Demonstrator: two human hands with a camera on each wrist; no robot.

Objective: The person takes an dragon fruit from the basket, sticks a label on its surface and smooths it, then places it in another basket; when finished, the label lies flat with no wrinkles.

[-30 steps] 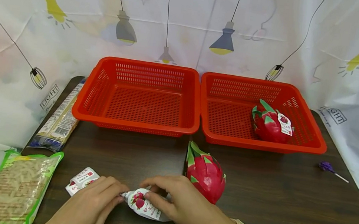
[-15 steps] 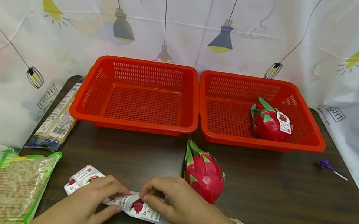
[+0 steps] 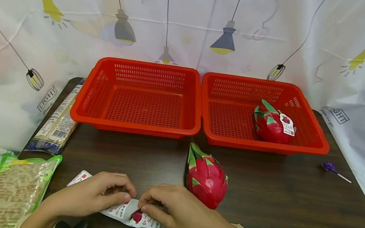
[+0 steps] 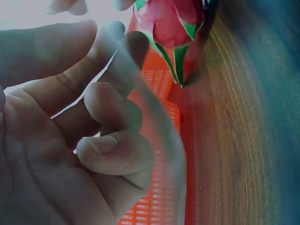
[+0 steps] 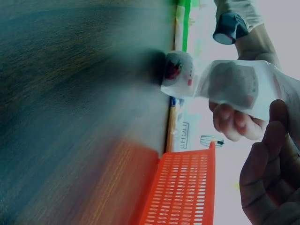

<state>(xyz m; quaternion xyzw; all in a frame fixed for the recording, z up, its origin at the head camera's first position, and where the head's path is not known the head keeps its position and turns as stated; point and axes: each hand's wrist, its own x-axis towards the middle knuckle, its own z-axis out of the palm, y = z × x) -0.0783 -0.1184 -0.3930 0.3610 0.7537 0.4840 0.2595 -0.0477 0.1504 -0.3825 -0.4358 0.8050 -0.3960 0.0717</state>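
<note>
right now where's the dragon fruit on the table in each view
Head: dragon fruit at lower centre, on the table beside the right hand.
Left wrist: top centre, past the fingers.
Right wrist: not in it.
Shared landmark: the red basket.

Staged tabletop setup: lamp-print backdrop sheet [image 3: 193, 24], sorting baskets [image 3: 135, 123].

Label sheet [image 3: 132, 214] partly hidden under hands; noodle bag [image 3: 12, 194] cut off by edge
</note>
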